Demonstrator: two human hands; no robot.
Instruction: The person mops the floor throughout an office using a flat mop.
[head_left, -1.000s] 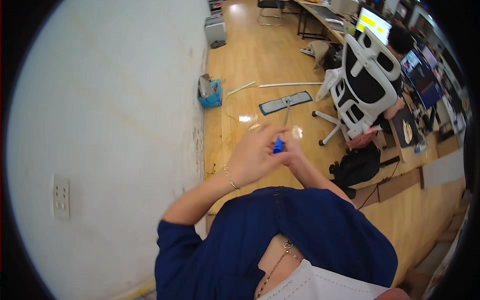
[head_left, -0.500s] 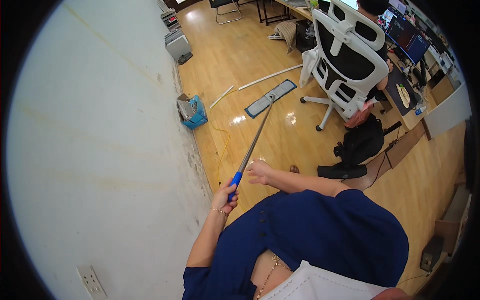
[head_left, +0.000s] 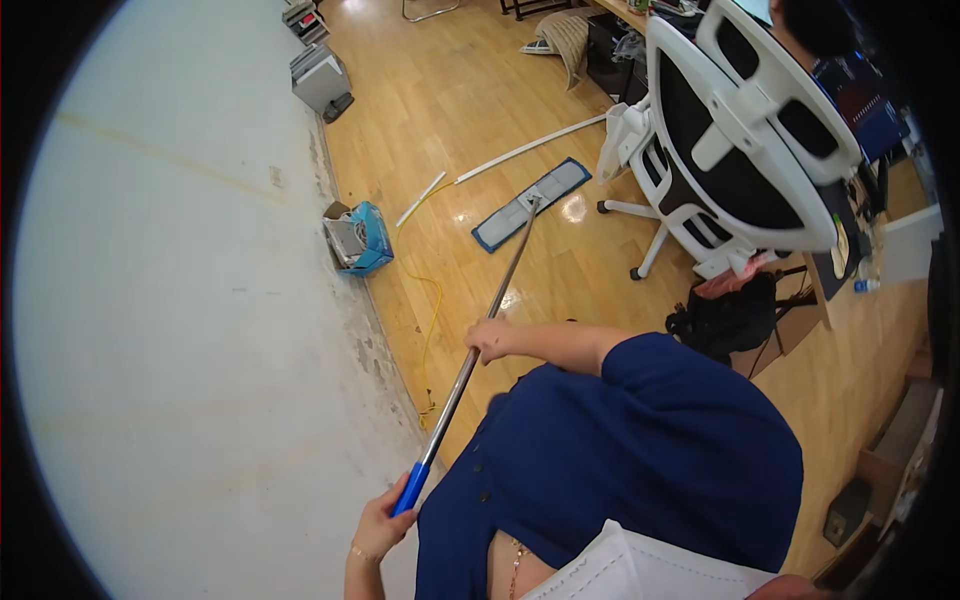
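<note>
The mop (head_left: 513, 262) has its pad (head_left: 515, 211) down at one o'clock, my left hand (head_left: 378, 527) gripping its handle (head_left: 411, 487) at seven, my right hand (head_left: 489, 340) its pole; setup seems done, what's left I can't tell.

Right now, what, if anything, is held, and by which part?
A flat mop: left hand on its blue grip, right hand on its metal pole.

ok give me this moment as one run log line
left hand: closed around blue grip | right hand: closed around metal pole | mop head: on wood floor | nearby: blue box beside white wall
</note>
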